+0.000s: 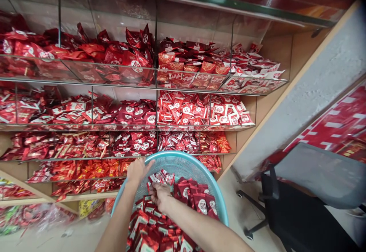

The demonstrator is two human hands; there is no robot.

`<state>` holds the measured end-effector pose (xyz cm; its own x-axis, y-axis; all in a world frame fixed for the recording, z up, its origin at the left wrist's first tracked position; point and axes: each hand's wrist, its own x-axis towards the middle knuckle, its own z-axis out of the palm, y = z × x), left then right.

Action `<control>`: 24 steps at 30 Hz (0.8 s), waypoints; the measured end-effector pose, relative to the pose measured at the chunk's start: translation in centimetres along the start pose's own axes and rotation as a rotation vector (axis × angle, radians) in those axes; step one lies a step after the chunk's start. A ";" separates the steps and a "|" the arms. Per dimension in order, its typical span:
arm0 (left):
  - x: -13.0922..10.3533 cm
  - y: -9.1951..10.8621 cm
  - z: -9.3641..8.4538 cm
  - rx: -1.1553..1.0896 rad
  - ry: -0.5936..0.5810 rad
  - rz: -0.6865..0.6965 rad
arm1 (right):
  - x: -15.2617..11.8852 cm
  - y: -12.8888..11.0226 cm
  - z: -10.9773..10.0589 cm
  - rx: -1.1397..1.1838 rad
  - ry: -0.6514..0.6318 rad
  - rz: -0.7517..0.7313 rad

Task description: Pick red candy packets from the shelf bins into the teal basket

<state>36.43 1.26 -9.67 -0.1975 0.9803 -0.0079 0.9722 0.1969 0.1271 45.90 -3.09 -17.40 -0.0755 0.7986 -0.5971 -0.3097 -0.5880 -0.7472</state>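
Observation:
A round turquoise mesh basket (221, 202) is below me, heaped with small red packets (200, 202), several of them with white round labels. My left hand (137, 171) is closed around its far-left rim, the thumb lying over the edge. Inside the basket, my right hand (160, 195) has its fingers curled at a small cluster of red-and-white candy packets (162, 177) near the far wall. The fingertips are partly hidden there, among the packets.
Stepped shelves (183, 90) with clear dividers stand ahead, their compartments filled with red packets. A black office chair (303, 210) is on the right, by a grey wall (323, 76). Plastic bags (42, 219) of goods lie under the shelves at left.

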 end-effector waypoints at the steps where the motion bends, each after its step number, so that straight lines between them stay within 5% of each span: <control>1: 0.0 0.0 0.0 0.000 0.001 -0.002 | -0.1 -0.1 0.0 0.011 0.012 0.066; 6: 0.0 0.0 -0.2 0.006 -0.007 -0.003 | -1.2 -1.4 -0.3 0.006 -0.047 0.179; 12: 0.1 0.0 0.0 -0.003 -0.015 0.004 | -1.7 -5.3 -1.5 -0.129 -0.142 -0.126; 18: 0.1 -0.1 0.3 -0.017 -0.002 -0.002 | 1.4 -11.9 -2.1 -0.500 0.069 -0.768; 24: 0.1 -0.2 0.4 -0.023 0.008 0.003 | 4.1 -16.1 -0.5 -1.034 0.294 -0.730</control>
<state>36.28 1.34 -10.08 -0.1960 0.9806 0.0007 0.9696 0.1937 0.1496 51.04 9.63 -7.95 0.0491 0.9940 0.0980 0.6895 0.0373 -0.7233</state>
